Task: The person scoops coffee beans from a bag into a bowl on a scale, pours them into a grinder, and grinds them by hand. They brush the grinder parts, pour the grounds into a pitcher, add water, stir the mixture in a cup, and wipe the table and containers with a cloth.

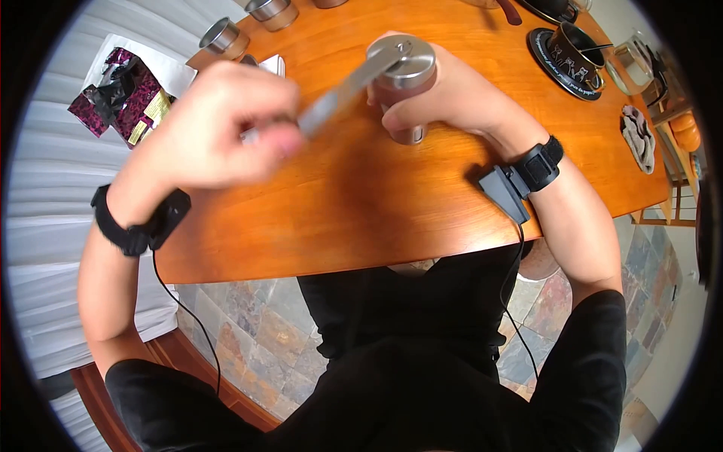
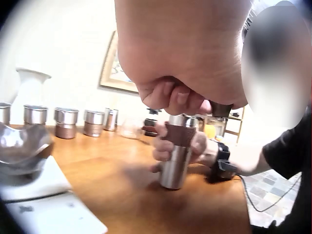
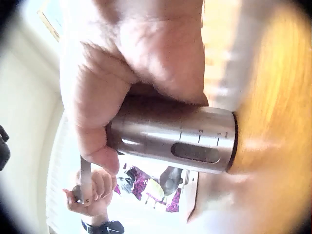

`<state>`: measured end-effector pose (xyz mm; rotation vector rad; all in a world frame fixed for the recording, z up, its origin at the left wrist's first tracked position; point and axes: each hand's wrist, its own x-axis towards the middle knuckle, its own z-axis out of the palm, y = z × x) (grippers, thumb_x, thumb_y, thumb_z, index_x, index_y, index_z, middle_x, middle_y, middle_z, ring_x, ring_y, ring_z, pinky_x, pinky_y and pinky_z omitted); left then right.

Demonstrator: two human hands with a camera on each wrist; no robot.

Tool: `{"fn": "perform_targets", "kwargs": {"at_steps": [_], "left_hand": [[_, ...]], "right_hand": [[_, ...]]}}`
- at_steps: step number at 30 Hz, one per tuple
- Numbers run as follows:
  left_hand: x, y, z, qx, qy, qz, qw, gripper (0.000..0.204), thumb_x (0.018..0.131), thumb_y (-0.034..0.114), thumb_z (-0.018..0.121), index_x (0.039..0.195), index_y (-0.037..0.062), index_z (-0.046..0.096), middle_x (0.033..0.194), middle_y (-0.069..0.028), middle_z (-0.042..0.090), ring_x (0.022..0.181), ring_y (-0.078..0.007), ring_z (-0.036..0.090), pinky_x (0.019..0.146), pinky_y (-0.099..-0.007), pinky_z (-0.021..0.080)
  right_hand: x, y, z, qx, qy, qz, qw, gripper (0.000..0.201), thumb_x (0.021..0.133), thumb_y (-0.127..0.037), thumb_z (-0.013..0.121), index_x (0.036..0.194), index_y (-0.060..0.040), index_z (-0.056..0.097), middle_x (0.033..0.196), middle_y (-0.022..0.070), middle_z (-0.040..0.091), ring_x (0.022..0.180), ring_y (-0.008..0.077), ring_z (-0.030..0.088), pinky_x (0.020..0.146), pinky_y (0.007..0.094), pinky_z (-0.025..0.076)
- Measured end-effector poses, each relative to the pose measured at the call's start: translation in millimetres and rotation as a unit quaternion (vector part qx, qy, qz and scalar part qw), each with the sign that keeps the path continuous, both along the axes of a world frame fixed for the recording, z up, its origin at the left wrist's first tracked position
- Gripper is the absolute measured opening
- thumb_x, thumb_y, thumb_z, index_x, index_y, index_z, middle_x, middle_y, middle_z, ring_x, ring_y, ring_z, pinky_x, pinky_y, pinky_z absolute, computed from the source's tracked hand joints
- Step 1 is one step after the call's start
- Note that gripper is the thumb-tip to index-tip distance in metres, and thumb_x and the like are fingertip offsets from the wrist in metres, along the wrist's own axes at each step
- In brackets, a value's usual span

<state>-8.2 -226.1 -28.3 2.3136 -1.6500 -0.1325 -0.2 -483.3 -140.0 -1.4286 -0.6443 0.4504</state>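
Observation:
A steel hand coffee grinder (image 1: 403,69) stands upright on the wooden table, with a brown band around its middle. My right hand (image 1: 452,90) wraps around that band, and the body (image 3: 161,134) shows an oval window with number marks low down. From the lid, a flat metal crank (image 1: 346,92) reaches out to the left. My left hand (image 1: 226,128) grips its end, the fingers curled around the dark knob (image 2: 222,108); the hand is blurred in the head view. Most of the knob is hidden inside the fist.
An opened purple-and-black bag (image 1: 124,98) lies at the left. Several metal canisters (image 2: 66,122) line the far side, and a shiny metal bowl (image 2: 23,146) sits at the near left. A dark mug (image 1: 578,54) on a saucer, a glass jar (image 1: 631,64) and a folded cloth (image 1: 639,139) are at the right.

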Motion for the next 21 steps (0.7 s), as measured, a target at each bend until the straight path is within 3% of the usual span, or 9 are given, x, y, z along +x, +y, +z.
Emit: {"fn": "perform_targets", "kwargs": {"at_steps": [2, 4, 8, 11, 13, 16, 18, 19, 21], "left_hand": [[26.6, 21.7, -6.3, 0.014, -0.010, 0.143, 0.990, 0.037, 0.093, 0.026, 0.062, 0.069, 0.0004, 0.050, 0.056, -0.0097, 0.043, 0.051, -0.0215, 0.041, 0.051, -0.0346, 0.037], [43.1, 21.7, -9.2, 0.036, 0.045, 0.262, 0.963, 0.038, 0.096, 0.032, 0.062, 0.077, 0.0004, 0.055, 0.060, -0.0078, 0.047, 0.057, -0.0191, 0.041, 0.055, -0.0344, 0.039], [77.2, -5.3, -26.3, -0.066, 0.021, 0.255, 0.964, 0.035, 0.097, 0.035, 0.063, 0.087, 0.0019, 0.060, 0.070, -0.0059, 0.055, 0.065, -0.0168, 0.050, 0.060, -0.0348, 0.043], [93.0, -41.9, -26.5, -0.116, -0.105, 0.141, 0.978, 0.037, 0.099, 0.036, 0.055, 0.092, -0.0002, 0.062, 0.076, -0.0068, 0.065, 0.070, -0.0158, 0.061, 0.062, -0.0324, 0.047], [82.6, -76.0, -0.8, 0.036, -0.034, 0.226, 0.973, 0.046, 0.102, 0.042, 0.045, 0.097, 0.0002, 0.066, 0.092, -0.0219, 0.067, 0.085, -0.0364, 0.065, 0.080, -0.0433, 0.051], [81.6, -117.6, 4.8, 0.079, -0.090, 0.178, 0.977, 0.049, 0.103, 0.043, 0.045, 0.096, -0.0011, 0.066, 0.089, -0.0224, 0.067, 0.085, -0.0373, 0.065, 0.082, -0.0439, 0.051], [68.3, -144.3, 9.5, 0.082, -0.067, 0.156, 0.982, 0.051, 0.103, 0.043, 0.044, 0.096, -0.0026, 0.066, 0.090, -0.0231, 0.067, 0.086, -0.0373, 0.065, 0.083, -0.0437, 0.051], [58.2, -150.4, 13.9, 0.086, -0.043, 0.134, 0.986, 0.053, 0.103, 0.044, 0.043, 0.095, -0.0041, 0.066, 0.091, -0.0239, 0.067, 0.088, -0.0374, 0.066, 0.084, -0.0435, 0.051], [20.5, -149.6, 31.0, 0.100, -0.053, 0.062, 0.992, 0.045, 0.099, 0.039, 0.049, 0.094, -0.0040, 0.064, 0.088, -0.0229, 0.066, 0.084, -0.0367, 0.065, 0.079, -0.0435, 0.051]], "right_hand": [[-2.7, 0.0, 1.2, -0.007, -0.024, -0.008, 1.000, 0.032, 0.071, -0.002, 0.076, 0.093, -0.0058, 0.053, 0.075, 0.0023, 0.059, 0.055, 0.0113, 0.058, 0.049, 0.0256, 0.046], [-3.2, -0.4, 5.0, -0.014, -0.052, -0.016, 0.998, 0.031, 0.071, -0.002, 0.076, 0.092, -0.0061, 0.053, 0.074, 0.0017, 0.059, 0.055, 0.0112, 0.058, 0.048, 0.0256, 0.046], [-7.3, 2.3, 9.6, -0.051, -0.027, 0.019, 0.998, 0.042, 0.067, 0.008, 0.074, 0.102, -0.0046, 0.056, 0.082, 0.0026, 0.060, 0.065, 0.0127, 0.060, 0.054, 0.0265, 0.049], [-7.7, 3.6, 3.8, -0.057, -0.062, 0.012, 0.996, 0.038, 0.068, 0.002, 0.077, 0.099, -0.0053, 0.055, 0.079, 0.0019, 0.060, 0.064, 0.0124, 0.060, 0.055, 0.0267, 0.049], [-6.7, 3.8, 0.3, -0.046, -0.097, 0.001, 0.994, 0.035, 0.069, -0.004, 0.078, 0.094, -0.0053, 0.054, 0.076, 0.0020, 0.059, 0.060, 0.0125, 0.060, 0.055, 0.0271, 0.049], [-4.1, 2.2, 1.2, -0.066, -0.128, 0.019, 0.989, 0.038, 0.069, -0.005, 0.079, 0.098, -0.0047, 0.055, 0.079, 0.0026, 0.060, 0.066, 0.0132, 0.061, 0.060, 0.0283, 0.050], [-5.2, 1.4, 3.6, -0.077, -0.112, 0.034, 0.990, 0.045, 0.067, 0.005, 0.079, 0.104, -0.0070, 0.058, 0.091, -0.0013, 0.061, 0.087, 0.0098, 0.058, 0.078, 0.0261, 0.049], [-6.3, 2.0, 2.0, -0.077, -0.111, 0.033, 0.990, 0.045, 0.067, 0.005, 0.079, 0.104, -0.0070, 0.058, 0.091, -0.0013, 0.061, 0.087, 0.0098, 0.058, 0.078, 0.0261, 0.049], [-6.8, 3.2, -2.7, -0.084, -0.196, -0.021, 0.977, 0.042, 0.068, -0.007, 0.081, 0.102, -0.0043, 0.058, 0.086, 0.0034, 0.063, 0.077, 0.0143, 0.061, 0.065, 0.0295, 0.051]]}}
